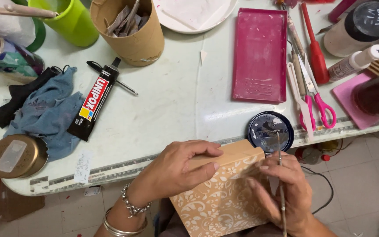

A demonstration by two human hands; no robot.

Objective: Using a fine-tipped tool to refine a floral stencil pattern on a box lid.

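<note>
The person's left hand is clamped over the top edge of a tan wooden box patterned with white flowers and vines, thumb on the near face and fingers curled over the plain top. The box sits tilted below the front edge of the bench, seemingly propped on the lap, though its lower end is out of sight. The right hand pinches a thin paintbrush like a pen, its upper end reaching to a small dark round lid at the bench edge; I can't quite make out the bristles. On the bench lie a black glue tube beside a blue rag, a cardboard cup, a magenta tray and pink-handled scissors.
</note>
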